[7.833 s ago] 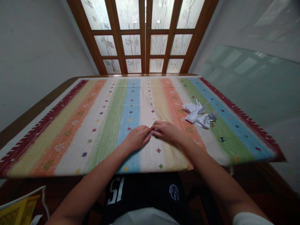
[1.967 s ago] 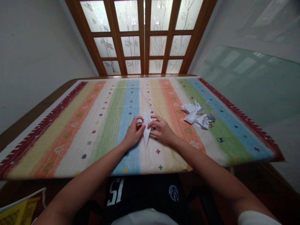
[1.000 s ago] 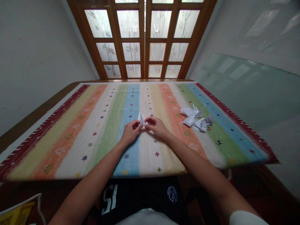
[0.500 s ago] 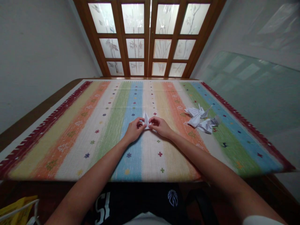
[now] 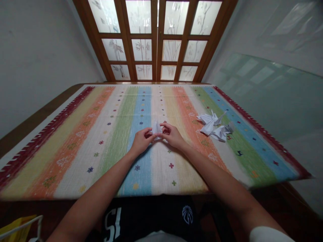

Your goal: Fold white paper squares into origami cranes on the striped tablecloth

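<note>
Fingers of left hand and right hand pinch paper between them, one hand per side, thumbs along its near edge, tips meeting or almost
Paper is white, folded, far end sticking up between the hands; finer folds too small to read
It's over the pale stripe just right of the middle blue one; can't tell if it touches cloth
Off to the right, well apart from the hands: white folded cranes bunched together on cloth, overlapping, count unclear
Cloth is striped, covers most of table, brown edge showing at left
Beyond: wood-framed doors, frosted panes; glass panel at the right wall
</note>
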`<state>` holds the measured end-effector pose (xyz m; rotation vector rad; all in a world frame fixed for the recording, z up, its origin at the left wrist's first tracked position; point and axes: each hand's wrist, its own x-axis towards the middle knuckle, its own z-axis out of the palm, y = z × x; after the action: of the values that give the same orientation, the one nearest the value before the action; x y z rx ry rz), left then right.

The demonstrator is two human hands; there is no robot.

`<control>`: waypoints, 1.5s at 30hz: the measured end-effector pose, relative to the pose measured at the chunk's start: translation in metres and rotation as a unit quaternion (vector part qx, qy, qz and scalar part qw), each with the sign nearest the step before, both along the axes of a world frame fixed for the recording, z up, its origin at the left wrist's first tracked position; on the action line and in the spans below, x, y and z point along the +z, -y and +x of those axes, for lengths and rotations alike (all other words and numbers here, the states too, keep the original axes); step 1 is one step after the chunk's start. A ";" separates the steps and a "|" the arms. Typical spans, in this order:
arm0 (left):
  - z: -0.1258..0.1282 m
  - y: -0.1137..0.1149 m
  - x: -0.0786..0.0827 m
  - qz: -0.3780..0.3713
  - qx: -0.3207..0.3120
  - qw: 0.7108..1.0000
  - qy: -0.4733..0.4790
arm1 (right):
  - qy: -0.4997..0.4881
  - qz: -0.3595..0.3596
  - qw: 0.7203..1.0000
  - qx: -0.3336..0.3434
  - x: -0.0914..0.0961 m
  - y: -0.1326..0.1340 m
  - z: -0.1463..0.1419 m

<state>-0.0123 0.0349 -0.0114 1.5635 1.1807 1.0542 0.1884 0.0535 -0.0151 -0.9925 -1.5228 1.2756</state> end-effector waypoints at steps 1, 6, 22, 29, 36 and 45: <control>0.000 0.000 0.000 0.000 0.002 1.000 0.007 | 0.008 0.006 1.000 0.002 0.002 0.001 0.000; 0.002 0.003 0.004 0.030 0.014 0.999 -0.002 | 0.026 0.033 0.999 0.007 0.010 0.008 -0.001; 0.008 0.012 0.009 0.033 0.074 0.996 0.027 | 0.028 0.035 0.997 -0.057 0.012 0.013 -0.003; 0.004 0.014 0.012 0.125 0.024 0.992 -0.013 | -0.020 -0.004 0.998 -0.056 0.013 0.016 -0.003; 0.000 0.010 0.010 0.112 0.050 0.992 0.031 | -0.113 -0.083 0.989 0.047 0.010 0.014 -0.002; 0.002 0.017 0.012 0.120 -0.005 0.992 0.045 | -0.127 -0.072 0.989 0.034 0.012 0.011 0.003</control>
<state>-0.0099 0.0178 0.0008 1.6826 1.0129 1.2852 0.1917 0.0427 -0.0033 -0.8363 -1.2915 1.5166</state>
